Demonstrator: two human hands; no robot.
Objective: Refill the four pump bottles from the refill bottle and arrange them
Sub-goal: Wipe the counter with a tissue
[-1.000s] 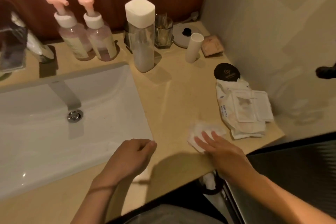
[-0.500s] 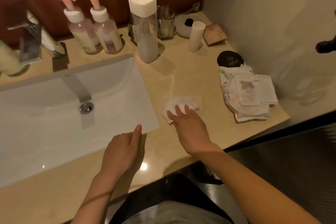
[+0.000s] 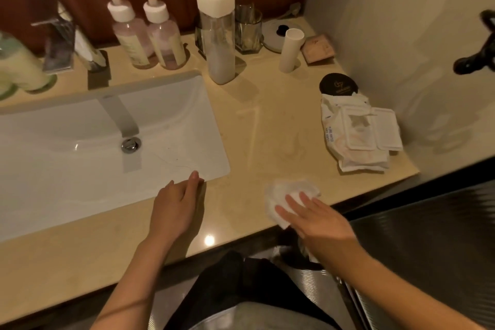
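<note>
Two pink pump bottles (image 3: 134, 35) (image 3: 167, 37) stand side by side behind the sink (image 3: 80, 190). Right of them the tall clear refill bottle (image 3: 219, 43) stands upright with its white cap on. Two pale green bottles (image 3: 18, 64) show at the far left, cut off by the frame edge. My right hand (image 3: 316, 218) presses flat on a white wipe (image 3: 292, 193) near the counter's front edge. My left hand (image 3: 178, 203) rests on the sink's front right corner with relaxed fingers and holds nothing.
A wet-wipe pack (image 3: 359, 134) and a black round compact (image 3: 338, 86) lie at the right. A white tube (image 3: 292, 51), a glass cup (image 3: 247, 31), a white lid (image 3: 276, 35) and a pink pad (image 3: 318, 48) sit at the back right. The faucet (image 3: 120, 115) overhangs the basin.
My right hand slid the wipe left and away across the counter, then back right toward the front edge. My left hand uncurled and settled on the sink corner.
</note>
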